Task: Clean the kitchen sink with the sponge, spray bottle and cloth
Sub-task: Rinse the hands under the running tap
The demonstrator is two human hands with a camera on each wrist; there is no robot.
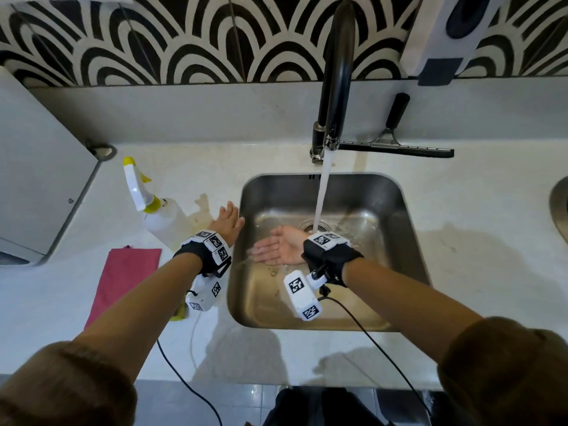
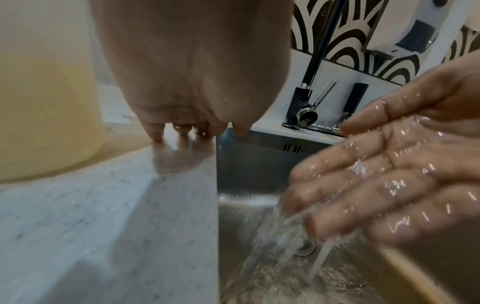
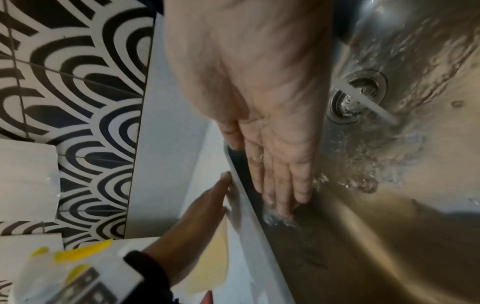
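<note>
The steel sink [image 1: 399, 210] has water streaming from the black faucet [image 1: 335, 72] onto its drain [image 1: 309, 224]. My right hand [image 1: 278, 249] lies open and palm up inside the sink, fingers straight and wet [image 2: 363, 185], flicking water toward the left wall [image 3: 283, 179]. My left hand [image 1: 227, 221] rests flat and open on the counter at the sink's left edge [image 2: 182, 127]. The spray bottle [image 1: 153, 210], white and yellow with pale liquid, stands just left of that hand. A pink cloth [image 1: 123, 278] lies on the counter. A yellow sponge [image 1: 179, 315] peeks out under my left wrist.
A black squeegee [image 1: 396, 146] lies behind the sink by the faucet base. A white soap dispenser [image 1: 445, 32] hangs on the patterned wall. A grey appliance [image 1: 40, 179] stands at far left. A second basin edge [image 1: 558, 207] shows at far right.
</note>
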